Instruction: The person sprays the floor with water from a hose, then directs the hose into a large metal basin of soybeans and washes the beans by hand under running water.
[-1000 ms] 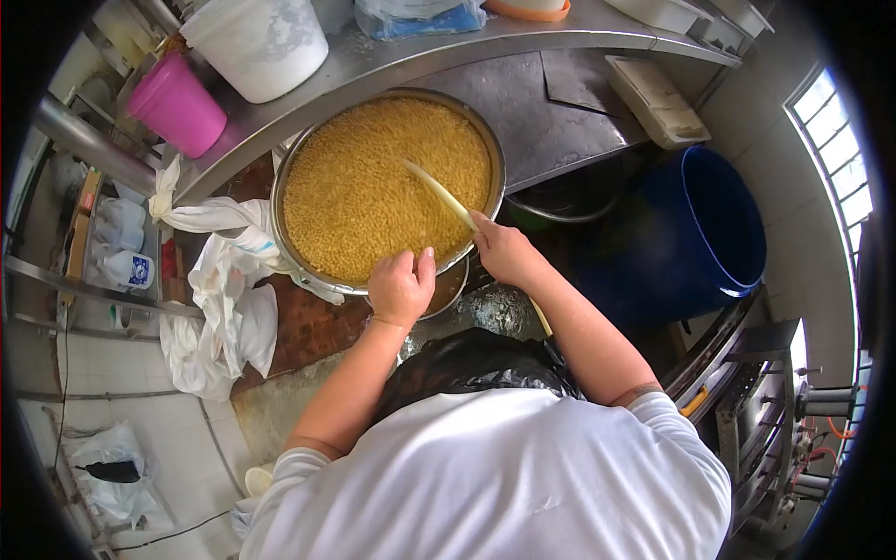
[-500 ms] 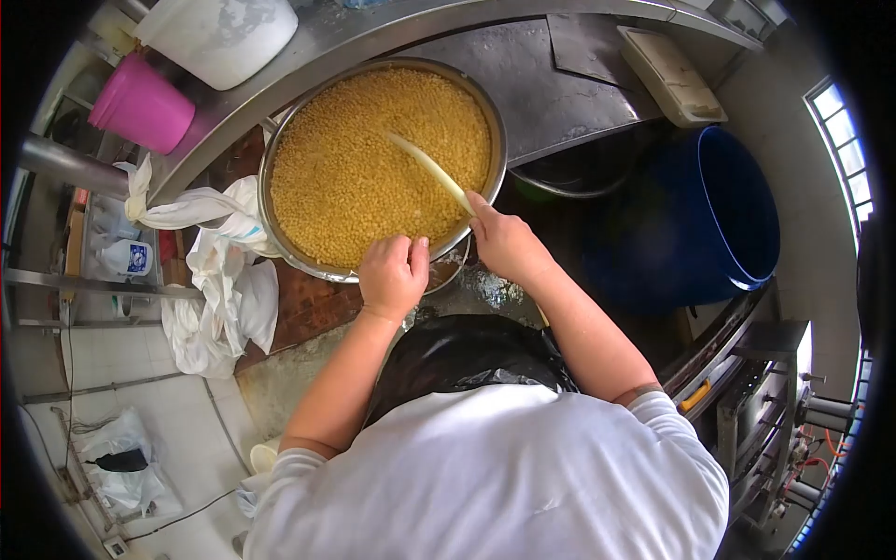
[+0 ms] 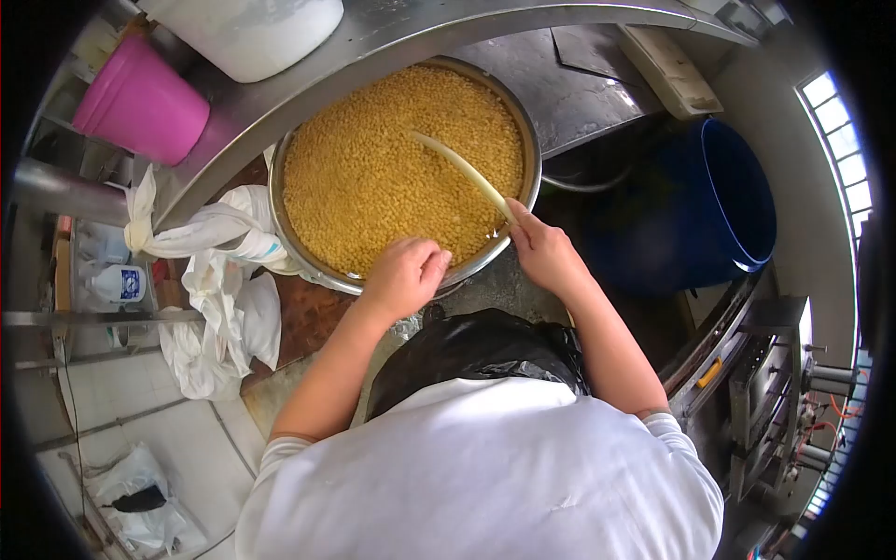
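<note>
A large round metal basin (image 3: 535, 177) is filled with small yellow grains (image 3: 392, 177). My right hand (image 3: 546, 250) is at its right front rim, fingers wrapped round a pale hose (image 3: 467, 175), whose free end lies over the grains. Curled at the front rim is my left hand (image 3: 405, 275), its fingers bent round the edge of the basin, with the thumb on the right side; the fingertips are partly hidden.
A pink bucket (image 3: 145, 105) and a white bucket (image 3: 247, 33) stand on the metal shelf (image 3: 392, 51). White cloth sacks (image 3: 219, 303) hang at the left. A blue barrel (image 3: 686, 219) is at the right, beyond it a light tray (image 3: 669, 73).
The basin and both hands have shifted right in the view, partly as the camera moved. The hose is still in my right hand, and my left hand stays at the rim.
</note>
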`<control>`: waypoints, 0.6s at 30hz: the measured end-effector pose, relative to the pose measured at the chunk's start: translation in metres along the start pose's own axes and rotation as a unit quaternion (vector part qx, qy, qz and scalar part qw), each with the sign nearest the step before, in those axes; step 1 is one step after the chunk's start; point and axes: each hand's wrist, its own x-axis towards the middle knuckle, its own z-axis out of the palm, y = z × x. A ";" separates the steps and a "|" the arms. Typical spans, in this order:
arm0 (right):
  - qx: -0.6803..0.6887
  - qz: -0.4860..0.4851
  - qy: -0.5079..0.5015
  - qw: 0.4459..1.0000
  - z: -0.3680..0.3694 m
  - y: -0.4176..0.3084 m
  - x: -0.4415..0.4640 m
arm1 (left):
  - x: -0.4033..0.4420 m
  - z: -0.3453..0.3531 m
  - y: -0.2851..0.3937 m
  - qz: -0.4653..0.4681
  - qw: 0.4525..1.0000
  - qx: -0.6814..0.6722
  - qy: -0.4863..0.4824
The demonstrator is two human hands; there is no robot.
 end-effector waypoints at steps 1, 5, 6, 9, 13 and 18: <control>0.004 0.004 0.002 1.000 0.002 -0.001 -0.001 | 0.004 -0.008 -0.006 -0.004 1.000 0.030 0.009; 0.008 0.031 0.007 0.999 0.009 -0.010 -0.007 | 0.022 -0.043 -0.039 -0.041 0.996 0.053 0.056; 0.009 0.033 0.009 0.999 0.011 -0.012 -0.009 | 0.028 -0.053 -0.048 -0.039 0.997 0.049 0.053; 0.011 0.056 0.007 0.998 0.011 -0.022 -0.012 | 0.048 -0.080 -0.076 -0.079 0.987 0.124 0.069; 0.018 0.063 0.015 0.998 0.015 -0.026 -0.014 | 0.086 -0.109 -0.113 -0.138 0.964 0.224 0.038; 0.018 0.055 0.024 0.998 0.021 -0.023 -0.010 | 0.125 -0.117 -0.151 -0.266 0.922 0.272 -0.077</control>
